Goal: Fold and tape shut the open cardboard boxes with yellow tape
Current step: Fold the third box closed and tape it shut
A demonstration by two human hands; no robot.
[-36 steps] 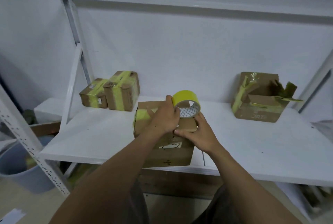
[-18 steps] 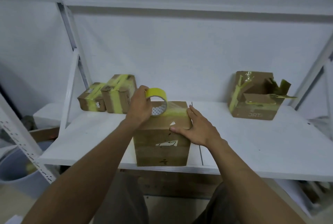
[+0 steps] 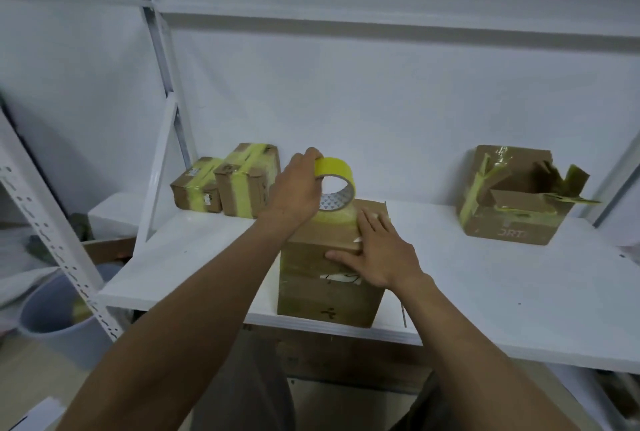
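A closed cardboard box (image 3: 325, 295) stands at the front edge of the white shelf (image 3: 485, 292), directly before me. My left hand (image 3: 294, 191) grips the yellow tape roll (image 3: 335, 181) above the box's far top edge, and a strip of tape runs from the roll down onto the box top. My right hand (image 3: 374, 254) lies flat on the box's top near corner, fingers straight, pressing on the tape. An open cardboard box (image 3: 512, 198) with torn yellow-taped flaps sits at the back right of the shelf.
Two taped-shut small boxes (image 3: 228, 184) stand at the back left against the wall. White rack uprights (image 3: 48, 222) slant at the left. A grey bin (image 3: 59, 319) sits on the floor below the left end. Another shelf (image 3: 381, 11) runs overhead.
My left hand carried the tape roll from the box's near side back over its top, then slightly right and higher. My right hand shifted from the front face onto the top, flat on the tape.
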